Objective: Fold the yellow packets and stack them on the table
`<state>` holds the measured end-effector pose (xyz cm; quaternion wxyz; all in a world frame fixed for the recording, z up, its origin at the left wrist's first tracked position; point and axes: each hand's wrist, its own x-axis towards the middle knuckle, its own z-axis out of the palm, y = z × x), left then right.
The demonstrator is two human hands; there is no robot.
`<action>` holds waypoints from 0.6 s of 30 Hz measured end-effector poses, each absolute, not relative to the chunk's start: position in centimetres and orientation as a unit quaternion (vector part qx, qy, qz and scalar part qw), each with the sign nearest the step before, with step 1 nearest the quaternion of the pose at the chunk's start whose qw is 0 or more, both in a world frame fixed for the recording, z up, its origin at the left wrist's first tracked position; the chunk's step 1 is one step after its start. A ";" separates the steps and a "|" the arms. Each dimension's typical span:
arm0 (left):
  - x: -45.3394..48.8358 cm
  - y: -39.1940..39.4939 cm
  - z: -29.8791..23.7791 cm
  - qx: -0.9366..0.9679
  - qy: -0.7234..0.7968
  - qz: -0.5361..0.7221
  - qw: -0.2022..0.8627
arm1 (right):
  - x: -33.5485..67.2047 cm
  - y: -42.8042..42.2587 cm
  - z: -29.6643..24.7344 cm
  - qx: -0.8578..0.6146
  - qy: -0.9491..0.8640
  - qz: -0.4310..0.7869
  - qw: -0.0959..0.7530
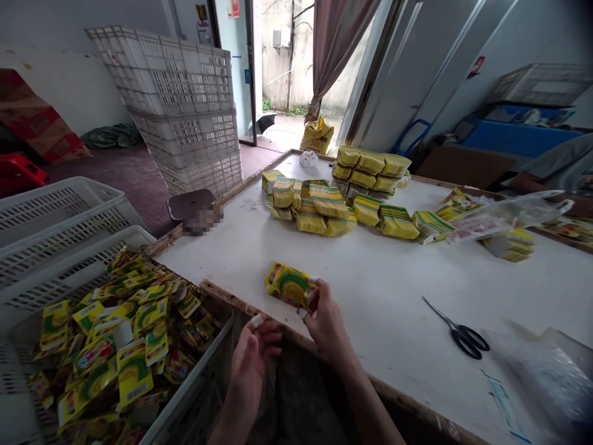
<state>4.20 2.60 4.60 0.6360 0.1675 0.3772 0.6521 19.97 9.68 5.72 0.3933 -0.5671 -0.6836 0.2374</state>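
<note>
My right hand (328, 320) pinches the right end of a yellow and green packet (290, 285) just above the white tabletop (222, 259). White tape wraps some of its fingertips. Loosely curled and holding nothing, my left hand (252, 352) hovers at the table's wooden edge, its fingers apart, with white tape on one finger. Left of it, a white plastic crate (185, 364) is heaped with loose yellow packets (134, 364) of the same print. Bundled stacks of yellow cards (324, 207) stand farther back on the table.
Black-handled scissors (463, 339) lie to the right, beside clear plastic bags (542, 371). A plastic bag (504, 216) rests near more stacks. Tall white crates (185, 111) and a dark stool (189, 204) stand at the left. Another person's arm (532, 180) shows at the far right.
</note>
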 end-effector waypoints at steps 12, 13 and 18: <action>4.6 3.6 8.2 0.078 0.279 0.739 0.609 | 15.1 1.1 7.3 -0.359 -0.469 0.684 0.427; 4.7 3.7 8.4 0.079 0.287 0.743 0.600 | 15.2 1.2 7.6 -0.355 -0.465 0.695 0.417; 5.2 4.1 7.9 0.082 0.358 0.759 0.537 | 15.2 1.4 7.6 -0.382 -0.521 0.656 0.391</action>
